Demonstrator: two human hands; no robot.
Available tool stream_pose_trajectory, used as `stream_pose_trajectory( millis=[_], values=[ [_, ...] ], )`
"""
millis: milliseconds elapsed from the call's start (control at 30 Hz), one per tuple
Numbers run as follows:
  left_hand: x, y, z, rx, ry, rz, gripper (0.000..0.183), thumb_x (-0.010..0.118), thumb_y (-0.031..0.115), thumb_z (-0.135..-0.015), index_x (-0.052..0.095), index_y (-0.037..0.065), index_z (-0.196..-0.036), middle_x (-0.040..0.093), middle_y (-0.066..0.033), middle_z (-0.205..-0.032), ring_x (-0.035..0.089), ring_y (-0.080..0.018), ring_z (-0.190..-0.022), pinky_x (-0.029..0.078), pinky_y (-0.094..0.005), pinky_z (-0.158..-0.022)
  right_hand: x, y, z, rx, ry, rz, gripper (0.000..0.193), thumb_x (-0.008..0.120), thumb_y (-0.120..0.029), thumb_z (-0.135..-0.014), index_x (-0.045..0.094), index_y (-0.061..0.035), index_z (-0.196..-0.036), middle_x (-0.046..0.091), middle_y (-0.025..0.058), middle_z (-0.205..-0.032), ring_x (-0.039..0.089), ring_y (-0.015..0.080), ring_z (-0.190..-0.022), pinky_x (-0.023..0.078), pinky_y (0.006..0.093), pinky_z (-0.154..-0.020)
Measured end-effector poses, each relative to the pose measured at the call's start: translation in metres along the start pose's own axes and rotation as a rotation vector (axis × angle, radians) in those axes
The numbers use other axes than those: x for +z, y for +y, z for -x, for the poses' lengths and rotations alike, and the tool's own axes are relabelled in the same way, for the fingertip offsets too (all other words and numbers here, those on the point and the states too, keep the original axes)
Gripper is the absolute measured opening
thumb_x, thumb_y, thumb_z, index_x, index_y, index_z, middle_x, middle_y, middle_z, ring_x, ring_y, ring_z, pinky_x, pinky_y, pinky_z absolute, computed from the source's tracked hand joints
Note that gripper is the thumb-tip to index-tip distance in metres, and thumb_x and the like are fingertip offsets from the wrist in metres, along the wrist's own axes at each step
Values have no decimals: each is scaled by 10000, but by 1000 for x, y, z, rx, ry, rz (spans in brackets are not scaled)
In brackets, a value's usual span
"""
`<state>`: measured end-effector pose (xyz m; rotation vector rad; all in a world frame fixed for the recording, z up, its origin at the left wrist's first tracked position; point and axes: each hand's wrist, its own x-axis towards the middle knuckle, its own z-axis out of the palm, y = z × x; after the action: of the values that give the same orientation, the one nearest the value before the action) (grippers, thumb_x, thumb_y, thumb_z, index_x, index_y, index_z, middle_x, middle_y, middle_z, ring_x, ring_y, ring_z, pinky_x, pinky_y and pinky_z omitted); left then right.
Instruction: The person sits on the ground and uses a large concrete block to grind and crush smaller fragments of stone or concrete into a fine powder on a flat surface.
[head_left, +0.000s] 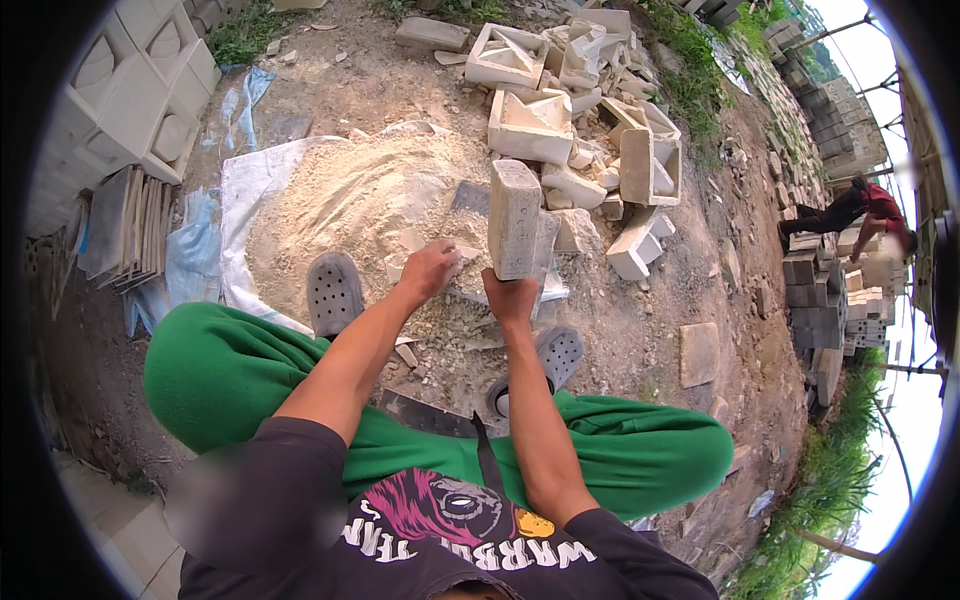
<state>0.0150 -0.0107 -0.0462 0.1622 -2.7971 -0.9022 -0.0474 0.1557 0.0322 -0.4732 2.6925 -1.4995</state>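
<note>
My right hand [511,299] grips the lower end of a pale rectangular block [514,215], which stands up from the hand over the rubble. To its left, my left hand [432,268] is closed among pale broken pieces [408,240]; what its fingers hold, if anything, is not clear. Both hands are above the near edge of a heap of sandy, crushed material [350,195], spread on a white sack sheet [238,195]. A dark flat slab [470,197] shows behind the block.
Broken box-shaped blocks [530,125] lie piled at the far right of the heap. Stacked pale blocks [150,90] and thin boards [125,225] stand at left. A flat slab [698,354] lies right of my grey clogs [335,292]. Another person [865,215] bends beside block stacks at far right.
</note>
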Motion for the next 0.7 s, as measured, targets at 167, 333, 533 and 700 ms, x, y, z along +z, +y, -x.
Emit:
stream_pose_trajectory(
  millis=[167, 333, 533, 700],
  values=[
    [2, -2, 0, -67, -18, 22, 186, 638, 183, -883, 702, 106, -1040, 645, -118, -1166, 630, -312, -1088, 558, -399, -871, 14, 37, 37, 440, -229, 281, 392, 745, -315, -689, 710, -29, -954, 707, 241, -887, 697, 412, -884, 549, 476, -790],
    [0, -1, 0, -75, -19, -3, 176, 666, 163, -838, 704, 104, -1000, 651, -110, -1158, 635, -313, -1063, 555, -407, -858, -7, 9, 11, 394, -211, 250, 408, 742, -325, -674, 713, -28, -952, 716, 231, -889, 702, 392, -883, 542, 448, -770],
    [-3, -4, 0, -10, 43, -10, 176, 689, 162, -822, 706, 99, -986, 667, -104, -1124, 638, -316, -1046, 554, -408, -847, -8, -9, -8, 102, -52, 59, 371, 739, -307, -686, 711, -4, -898, 705, 218, -781, 712, 385, -794, 543, 455, -693],
    [-4, 0, -9, -77, -88, -31, 179, 696, 168, -815, 707, 100, -980, 674, -95, -1124, 639, -312, -1043, 554, -407, -849, 9, 39, 22, 245, -200, 160, 400, 744, -302, -680, 724, -10, -952, 712, 232, -842, 708, 394, -846, 544, 473, -748]
  ],
)
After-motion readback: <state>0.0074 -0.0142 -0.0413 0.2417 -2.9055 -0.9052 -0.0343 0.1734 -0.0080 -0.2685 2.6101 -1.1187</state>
